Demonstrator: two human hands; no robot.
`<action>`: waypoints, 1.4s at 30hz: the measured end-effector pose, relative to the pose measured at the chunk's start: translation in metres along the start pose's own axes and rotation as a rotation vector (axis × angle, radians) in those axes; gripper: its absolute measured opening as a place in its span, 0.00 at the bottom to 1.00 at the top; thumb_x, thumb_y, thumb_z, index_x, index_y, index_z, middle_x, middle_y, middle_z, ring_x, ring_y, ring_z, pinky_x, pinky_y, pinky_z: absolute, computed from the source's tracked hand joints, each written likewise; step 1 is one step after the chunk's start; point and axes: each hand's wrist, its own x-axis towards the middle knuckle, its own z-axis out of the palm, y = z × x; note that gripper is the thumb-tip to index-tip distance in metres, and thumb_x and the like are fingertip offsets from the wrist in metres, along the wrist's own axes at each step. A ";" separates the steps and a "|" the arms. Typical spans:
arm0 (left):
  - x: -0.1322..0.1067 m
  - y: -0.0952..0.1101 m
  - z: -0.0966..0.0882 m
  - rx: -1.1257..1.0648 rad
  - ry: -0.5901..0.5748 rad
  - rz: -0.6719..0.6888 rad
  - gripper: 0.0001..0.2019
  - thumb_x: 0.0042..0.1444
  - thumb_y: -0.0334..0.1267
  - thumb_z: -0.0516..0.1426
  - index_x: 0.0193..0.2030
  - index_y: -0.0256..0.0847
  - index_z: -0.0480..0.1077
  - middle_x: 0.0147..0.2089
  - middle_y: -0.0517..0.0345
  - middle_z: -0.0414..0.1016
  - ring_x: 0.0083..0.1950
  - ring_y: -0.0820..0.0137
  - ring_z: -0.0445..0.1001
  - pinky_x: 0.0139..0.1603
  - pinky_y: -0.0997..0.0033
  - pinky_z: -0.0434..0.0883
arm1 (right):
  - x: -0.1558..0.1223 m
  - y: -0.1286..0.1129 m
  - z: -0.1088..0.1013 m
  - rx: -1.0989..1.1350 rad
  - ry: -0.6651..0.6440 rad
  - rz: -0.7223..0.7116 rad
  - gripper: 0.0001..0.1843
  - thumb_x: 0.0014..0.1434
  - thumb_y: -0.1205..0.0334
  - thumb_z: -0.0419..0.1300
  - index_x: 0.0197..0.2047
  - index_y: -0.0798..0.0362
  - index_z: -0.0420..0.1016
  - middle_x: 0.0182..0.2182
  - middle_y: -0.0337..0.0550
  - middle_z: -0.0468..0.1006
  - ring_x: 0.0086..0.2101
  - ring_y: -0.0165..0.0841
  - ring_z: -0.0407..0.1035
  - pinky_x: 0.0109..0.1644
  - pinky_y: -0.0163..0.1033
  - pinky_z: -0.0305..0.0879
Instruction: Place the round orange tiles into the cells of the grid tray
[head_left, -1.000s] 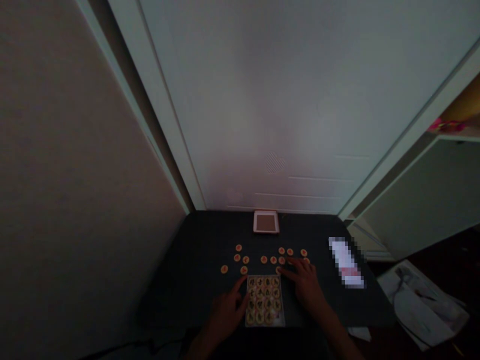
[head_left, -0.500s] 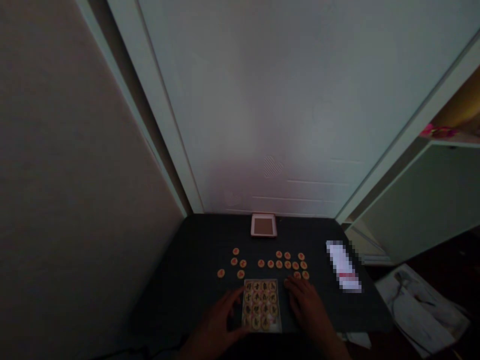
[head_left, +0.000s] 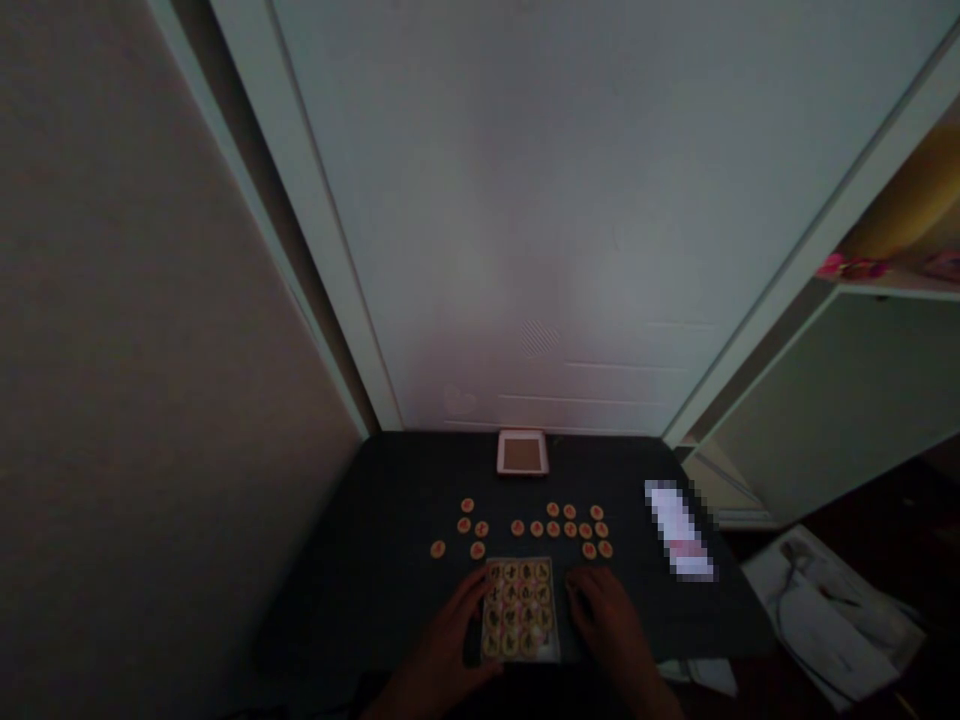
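Left hand (head_left: 448, 640), right hand (head_left: 606, 622) flanking tray (head_left: 522, 657) of marked discs (head_left: 517, 608), fingers loosely open, markings unreadable

The right hand (head_left: 600, 612) is back from the loose discs (head_left: 597, 549), which now lie uncovered just beyond its fingertips. It rests against the tray's (head_left: 520, 657) right edge, and the left hand (head_left: 456, 628) presses closer to the opposite edge.
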 end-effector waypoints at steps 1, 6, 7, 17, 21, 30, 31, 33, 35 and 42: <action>0.001 -0.001 0.001 0.002 0.005 0.012 0.46 0.45 0.39 0.68 0.71 0.55 0.55 0.75 0.53 0.52 0.73 0.52 0.55 0.71 0.50 0.57 | 0.000 0.000 -0.001 0.021 0.004 0.016 0.13 0.63 0.68 0.55 0.47 0.48 0.77 0.42 0.47 0.81 0.43 0.40 0.76 0.49 0.46 0.75; 0.005 -0.002 0.002 0.013 0.023 0.048 0.43 0.47 0.39 0.68 0.70 0.53 0.57 0.75 0.52 0.51 0.73 0.53 0.54 0.72 0.52 0.56 | -0.001 -0.003 -0.006 0.129 0.050 0.087 0.17 0.63 0.64 0.56 0.55 0.47 0.75 0.47 0.49 0.80 0.46 0.40 0.77 0.51 0.44 0.75; 0.007 -0.001 0.002 0.016 0.024 0.042 0.43 0.47 0.39 0.67 0.70 0.53 0.57 0.75 0.52 0.51 0.73 0.53 0.55 0.72 0.52 0.56 | -0.001 -0.004 -0.007 0.142 0.063 0.092 0.18 0.63 0.63 0.56 0.56 0.47 0.74 0.48 0.49 0.79 0.47 0.40 0.76 0.52 0.45 0.75; 0.019 0.011 -0.014 0.075 0.010 0.029 0.42 0.45 0.39 0.69 0.68 0.54 0.60 0.75 0.55 0.53 0.73 0.53 0.55 0.70 0.53 0.58 | 0.015 -0.013 -0.021 0.232 0.188 0.116 0.18 0.64 0.53 0.58 0.55 0.48 0.76 0.49 0.50 0.80 0.49 0.43 0.76 0.56 0.49 0.73; 0.024 0.022 -0.026 0.072 0.032 0.053 0.40 0.45 0.43 0.69 0.67 0.53 0.62 0.71 0.54 0.60 0.69 0.53 0.62 0.68 0.55 0.63 | 0.034 -0.019 -0.031 0.288 0.229 0.135 0.20 0.64 0.51 0.58 0.55 0.49 0.75 0.47 0.50 0.81 0.45 0.42 0.77 0.50 0.46 0.75; 0.021 0.028 -0.011 0.046 -0.046 0.059 0.28 0.48 0.37 0.67 0.57 0.52 0.70 0.64 0.59 0.67 0.62 0.57 0.70 0.62 0.63 0.67 | 0.037 -0.027 -0.007 0.278 0.256 0.161 0.16 0.64 0.53 0.57 0.50 0.49 0.78 0.44 0.50 0.81 0.45 0.43 0.77 0.53 0.49 0.73; 0.021 0.027 -0.007 0.038 -0.040 0.047 0.27 0.48 0.36 0.66 0.57 0.52 0.70 0.63 0.59 0.67 0.61 0.58 0.70 0.61 0.64 0.68 | 0.032 -0.028 -0.001 0.277 0.262 0.170 0.15 0.64 0.54 0.56 0.49 0.49 0.78 0.43 0.49 0.82 0.44 0.42 0.77 0.52 0.48 0.74; 0.020 0.023 -0.001 0.021 -0.023 0.026 0.27 0.48 0.36 0.66 0.57 0.52 0.70 0.63 0.59 0.67 0.61 0.58 0.70 0.60 0.65 0.68 | 0.023 -0.029 0.010 0.301 0.261 0.170 0.14 0.64 0.54 0.57 0.48 0.49 0.78 0.42 0.48 0.82 0.42 0.41 0.78 0.49 0.45 0.75; 0.021 0.018 0.005 0.010 -0.006 0.018 0.27 0.48 0.35 0.66 0.57 0.53 0.70 0.63 0.59 0.67 0.61 0.59 0.69 0.61 0.66 0.67 | 0.015 -0.031 0.017 0.352 0.245 0.174 0.14 0.64 0.54 0.56 0.48 0.48 0.78 0.41 0.47 0.82 0.41 0.40 0.79 0.44 0.41 0.77; 0.017 0.012 0.005 -0.009 0.073 0.048 0.26 0.49 0.39 0.67 0.56 0.51 0.72 0.62 0.56 0.69 0.59 0.58 0.71 0.60 0.65 0.69 | 0.008 -0.029 0.021 0.366 0.314 0.167 0.15 0.65 0.54 0.56 0.50 0.49 0.77 0.43 0.49 0.82 0.42 0.41 0.78 0.45 0.42 0.77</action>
